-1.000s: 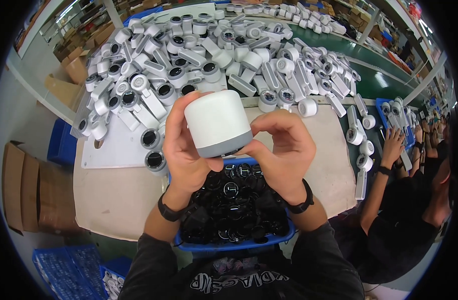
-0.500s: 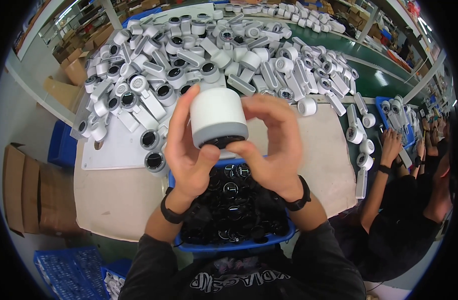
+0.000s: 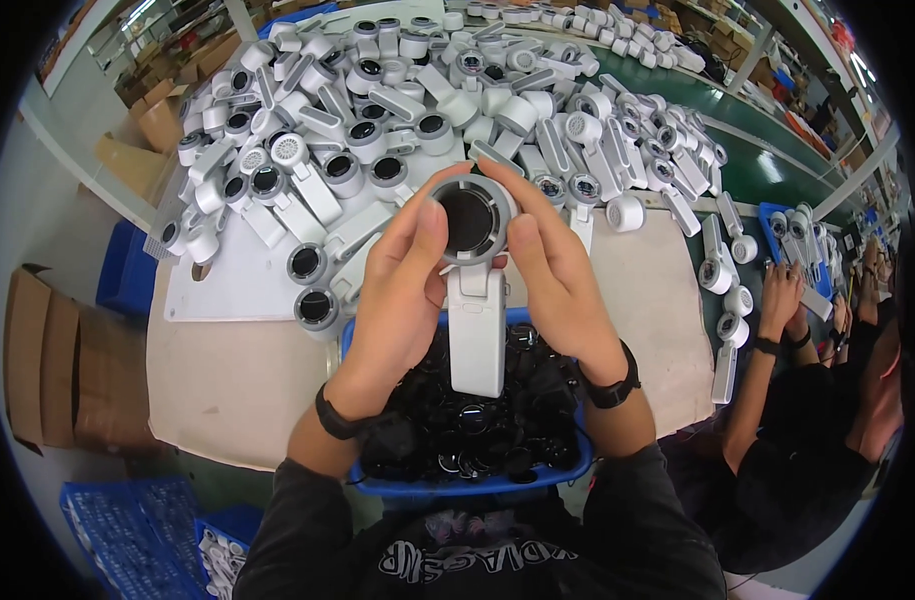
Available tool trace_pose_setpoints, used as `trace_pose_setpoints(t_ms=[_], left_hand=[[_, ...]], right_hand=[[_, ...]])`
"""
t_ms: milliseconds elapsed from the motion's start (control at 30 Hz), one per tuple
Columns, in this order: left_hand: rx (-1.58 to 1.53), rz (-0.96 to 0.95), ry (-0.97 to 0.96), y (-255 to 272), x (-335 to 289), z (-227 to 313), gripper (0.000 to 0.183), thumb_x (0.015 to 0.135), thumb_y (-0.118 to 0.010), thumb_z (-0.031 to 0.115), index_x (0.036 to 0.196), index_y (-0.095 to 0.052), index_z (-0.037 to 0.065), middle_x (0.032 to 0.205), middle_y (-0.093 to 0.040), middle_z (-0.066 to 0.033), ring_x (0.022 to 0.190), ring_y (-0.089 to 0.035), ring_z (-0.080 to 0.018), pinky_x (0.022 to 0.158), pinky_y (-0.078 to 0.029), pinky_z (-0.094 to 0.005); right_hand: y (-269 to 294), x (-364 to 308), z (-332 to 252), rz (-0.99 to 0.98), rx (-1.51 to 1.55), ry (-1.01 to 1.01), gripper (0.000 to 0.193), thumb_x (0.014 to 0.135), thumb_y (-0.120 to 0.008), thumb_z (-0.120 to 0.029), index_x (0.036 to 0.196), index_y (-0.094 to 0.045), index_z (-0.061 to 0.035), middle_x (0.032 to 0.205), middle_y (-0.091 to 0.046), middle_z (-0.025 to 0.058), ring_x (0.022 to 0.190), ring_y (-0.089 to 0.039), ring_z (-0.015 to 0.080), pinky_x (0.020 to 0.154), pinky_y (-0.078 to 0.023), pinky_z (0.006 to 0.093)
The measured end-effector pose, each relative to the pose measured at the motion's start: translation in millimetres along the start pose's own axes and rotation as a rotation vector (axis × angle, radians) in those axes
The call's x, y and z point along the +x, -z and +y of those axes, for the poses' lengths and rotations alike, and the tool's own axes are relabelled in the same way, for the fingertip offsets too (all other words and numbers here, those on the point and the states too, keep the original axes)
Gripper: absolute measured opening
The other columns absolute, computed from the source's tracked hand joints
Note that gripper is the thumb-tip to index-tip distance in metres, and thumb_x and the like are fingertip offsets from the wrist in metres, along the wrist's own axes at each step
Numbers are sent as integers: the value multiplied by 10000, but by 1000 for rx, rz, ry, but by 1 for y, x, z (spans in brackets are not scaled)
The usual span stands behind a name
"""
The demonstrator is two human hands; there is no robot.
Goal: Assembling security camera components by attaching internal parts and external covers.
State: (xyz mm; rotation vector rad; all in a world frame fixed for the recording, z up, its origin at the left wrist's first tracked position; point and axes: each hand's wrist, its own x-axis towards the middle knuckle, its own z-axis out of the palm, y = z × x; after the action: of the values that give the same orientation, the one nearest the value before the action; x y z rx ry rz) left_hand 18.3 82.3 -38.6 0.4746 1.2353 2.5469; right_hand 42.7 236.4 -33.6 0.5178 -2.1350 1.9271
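Both hands hold one white handheld fan (image 3: pixel 474 300) upright over the blue bin (image 3: pixel 477 486). Its round grey-rimmed head with a black centre faces me, and its flat handle hangs down between my wrists. My left hand (image 3: pixel 397 290) grips the head's left side, thumb on the rim. My right hand (image 3: pixel 555 280) grips the right side, thumb by the black centre. The bin below is filled with several black round parts (image 3: pixel 467 420).
A big heap of white fan units (image 3: pixel 427 110) covers the bench behind my hands. A green conveyor belt (image 3: pixel 767 165) runs at the right. Another person (image 3: pixel 817 400) works at the right. Cardboard boxes (image 3: pixel 52 360) and blue crates (image 3: pixel 127 540) stand on the floor at the left.
The fan has been turned: earlier its white back and grey band faced me, now its black-centred face does and the handle hangs down. Both hands have risen slightly.
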Motion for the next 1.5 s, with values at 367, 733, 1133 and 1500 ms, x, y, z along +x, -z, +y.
trace_pose_setpoints(t_ms=[367, 733, 1133, 1500], left_hand=[[-14, -4, 95, 13, 2, -1, 492, 1018, -469, 371, 1400, -439, 62, 1117, -629, -56, 929, -660, -160, 769, -561, -298], [644, -146, 115, 65, 14, -24, 392, 975, -574, 234, 1278, -549, -12, 1213, -605, -118, 1089, -574, -188, 941, -453, -313], [423, -190, 421, 47, 5, -23, 442, 985, -552, 274, 1328, -453, 14, 1073, -622, -77, 781, -650, -153, 635, -540, -272], [546, 72, 510, 19, 0, -18, 512, 959, -589, 357, 1318, -482, 8, 1056, -625, -67, 777, -636, -130, 625, -528, -249]], right_hand=[[4, 1, 9, -30, 7, -76, 487, 992, -505, -184, 1445, -403, -37, 1414, -468, 90, 1108, -548, 157, 934, -433, 288], [27, 0, 6, -200, -490, 430, 439, 703, -593, 14, 1135, -565, -63, 1121, -607, 121, 1043, -549, 347, 945, -426, 422], [40, -30, 7, -227, -693, 288, 472, 714, -699, -82, 1163, -551, -77, 1004, -576, 102, 957, -582, 320, 767, -496, 422], [47, -28, 13, -233, -600, 209, 390, 702, -690, -78, 1067, -555, -59, 978, -541, 103, 942, -559, 321, 792, -470, 411]])
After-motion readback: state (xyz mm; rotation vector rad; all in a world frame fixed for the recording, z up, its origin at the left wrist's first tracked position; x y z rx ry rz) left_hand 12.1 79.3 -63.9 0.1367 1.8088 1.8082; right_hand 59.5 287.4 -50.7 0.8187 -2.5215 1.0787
